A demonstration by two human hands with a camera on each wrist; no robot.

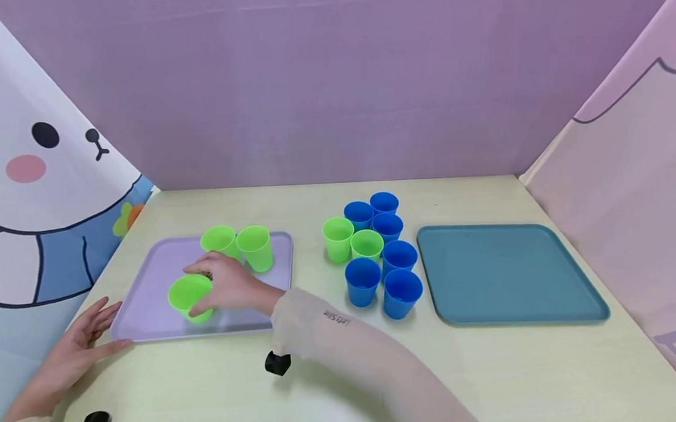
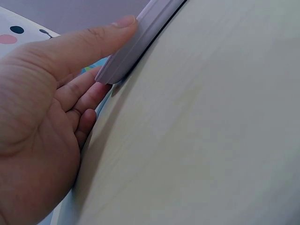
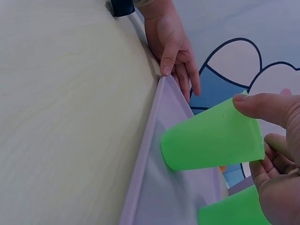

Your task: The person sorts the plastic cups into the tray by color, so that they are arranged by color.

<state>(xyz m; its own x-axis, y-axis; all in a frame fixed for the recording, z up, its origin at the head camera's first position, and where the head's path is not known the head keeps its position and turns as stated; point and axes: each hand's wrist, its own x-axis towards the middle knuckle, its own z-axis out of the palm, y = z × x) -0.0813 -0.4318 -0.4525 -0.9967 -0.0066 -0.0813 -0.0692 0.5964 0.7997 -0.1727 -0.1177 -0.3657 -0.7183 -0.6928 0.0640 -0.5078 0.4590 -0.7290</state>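
Observation:
My right hand [image 1: 231, 285] grips a light green cup [image 1: 185, 296] by its rim, thumb on the near side and fingers on the far side. In the right wrist view the cup [image 3: 211, 136] is over the lilac tray [image 3: 159, 197], close to its near left part. Behind that hand, two more green cups [image 1: 219, 238] [image 1: 256, 250] stand side by side on the tray's far part. At the tray's near left corner, my left hand [image 1: 82, 342] holds the edge; the left wrist view has its thumb on the rim [image 2: 124, 51] and its fingers around the corner.
Right of the lilac tray, two green cups [image 1: 337, 239] [image 1: 366, 243] stand in a cluster with several blue cups [image 1: 362, 283]. A teal tray [image 1: 509, 276] lies farther right on the pale table [image 1: 500, 366]. Fabric walls [image 1: 342, 87] enclose the back and sides.

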